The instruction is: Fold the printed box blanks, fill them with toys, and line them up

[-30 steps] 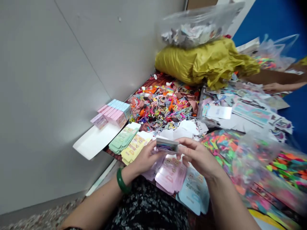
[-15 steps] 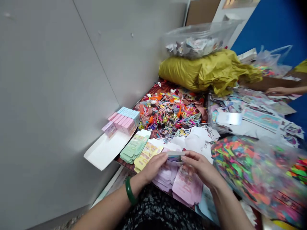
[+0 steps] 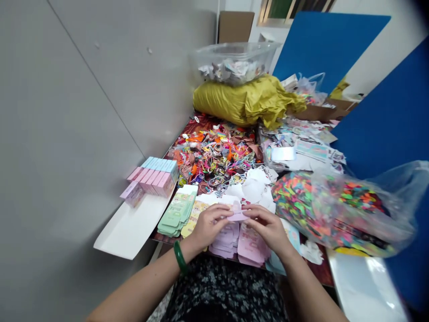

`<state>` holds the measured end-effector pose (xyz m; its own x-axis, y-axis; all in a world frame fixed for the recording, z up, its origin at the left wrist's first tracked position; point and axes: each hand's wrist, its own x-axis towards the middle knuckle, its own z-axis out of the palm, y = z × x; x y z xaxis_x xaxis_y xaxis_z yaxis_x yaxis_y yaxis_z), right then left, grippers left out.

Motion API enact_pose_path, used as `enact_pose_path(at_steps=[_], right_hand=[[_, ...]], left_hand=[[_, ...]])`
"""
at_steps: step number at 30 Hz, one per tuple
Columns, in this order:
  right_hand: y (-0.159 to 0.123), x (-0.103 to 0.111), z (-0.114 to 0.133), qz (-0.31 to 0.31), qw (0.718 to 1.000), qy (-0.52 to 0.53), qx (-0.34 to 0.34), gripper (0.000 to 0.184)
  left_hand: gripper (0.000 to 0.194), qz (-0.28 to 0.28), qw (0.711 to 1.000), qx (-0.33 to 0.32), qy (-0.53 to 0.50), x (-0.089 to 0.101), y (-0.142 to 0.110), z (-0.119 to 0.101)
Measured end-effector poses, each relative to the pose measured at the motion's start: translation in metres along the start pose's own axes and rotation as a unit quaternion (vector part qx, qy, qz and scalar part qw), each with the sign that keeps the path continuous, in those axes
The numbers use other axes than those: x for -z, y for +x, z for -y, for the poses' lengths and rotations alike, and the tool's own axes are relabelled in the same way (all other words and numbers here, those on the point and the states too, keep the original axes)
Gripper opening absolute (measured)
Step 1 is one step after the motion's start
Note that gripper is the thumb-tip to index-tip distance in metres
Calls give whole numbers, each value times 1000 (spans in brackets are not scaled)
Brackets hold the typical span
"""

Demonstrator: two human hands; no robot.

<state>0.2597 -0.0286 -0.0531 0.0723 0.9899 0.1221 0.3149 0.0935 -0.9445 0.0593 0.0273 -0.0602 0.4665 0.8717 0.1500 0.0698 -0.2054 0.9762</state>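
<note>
A small lilac carton [image 3: 237, 215] is held level between both hands above the table's front edge. My left hand [image 3: 214, 222] pinches its left end, and my right hand [image 3: 264, 223] grips the right end between thumb and fingers. Below them lie flat carton stacks: lilac [image 3: 225, 241], pink [image 3: 251, 245] and light blue [image 3: 276, 264]. Yellow flat cartons [image 3: 194, 214] and green ones [image 3: 177, 212] are to the left. The left hand partly covers the yellow stack.
Assembled pink and blue boxes [image 3: 156, 176] stand on a white tray [image 3: 134, 228] by the grey wall. Mixed hair ties [image 3: 217, 156] are heaped behind the stacks. A clear bag of colourful pieces [image 3: 311, 205] lies right, with a yellow sack [image 3: 234, 103] at the back.
The view has swung right, showing more of the blue panels. The held carton is turned so its lilac face shows. The other person's hand at the far right is out of view.
</note>
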Motion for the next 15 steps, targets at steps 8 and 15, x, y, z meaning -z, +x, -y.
enact_pose_path(at_steps=[8,15], right_hand=[[6,8,7,44,993,-87,65,20],[5,10,-2,34,981,-102,158,16]], left_hand=[[17,-12,998,-21,59,-6,-2,-15],[15,-59,990,-44,122,-15,-3,-11]])
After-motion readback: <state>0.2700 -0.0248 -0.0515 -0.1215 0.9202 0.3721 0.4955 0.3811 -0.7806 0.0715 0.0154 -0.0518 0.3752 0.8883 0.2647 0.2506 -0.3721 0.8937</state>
